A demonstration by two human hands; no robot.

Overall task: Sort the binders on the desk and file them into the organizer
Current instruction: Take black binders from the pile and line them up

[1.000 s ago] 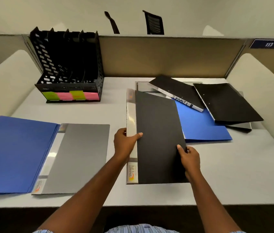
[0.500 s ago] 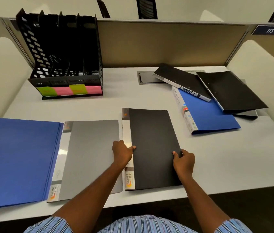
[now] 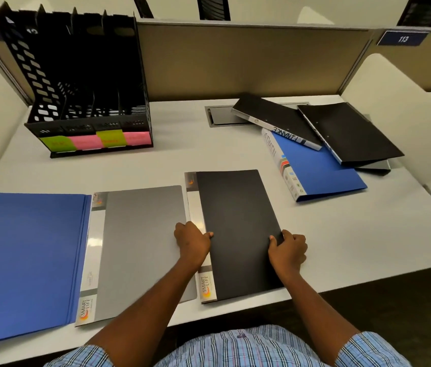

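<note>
**Mia:** Right at the front edge of the desk (image 3: 367, 247), see the black folder (image 3: 238, 234)? It lies flat, with its long side running from the person toward the back wall.

**Sam:** Are both hands on it?

**Mia:** Yes. The left hand (image 3: 191, 242) holds its left edge, by the silver strip. The right hand (image 3: 287, 250) holds its right edge, fingers curled on the rim. Each hand is about as close as the other, both at the near half.

**Sam:** Where does it have to go?

**Mia:** Into the organizer (image 3: 82, 83), the black rack with slots. From the black folder, that is far back and to the left. I think the left hand has the shorter way there.

**Sam:** The rack has colored notes on its front.

**Mia:** Green and pink ones. I cannot read them, they are too blurry.

**Sam:** What sits just left of the black folder?

**Mia:** A grey folder (image 3: 140, 247), flat, almost touching it. Left of that is a blue folder (image 3: 24, 260), and it laps over the grey one's strip a little.

**Sam:** And back to the right?

**Mia:** A pile, well apart. A blue binder (image 3: 322, 170) marked ADMIN is at the bottom. A black binder (image 3: 277, 120) marked FINANCE and another black one (image 3: 349, 133) lie on top, crooked.

**Sam:** So what is tricky now?

**Mia:** I think the black folder must be tipped up on its edge to fit a slot. The slots look empty, so no filing is done yet.
</note>
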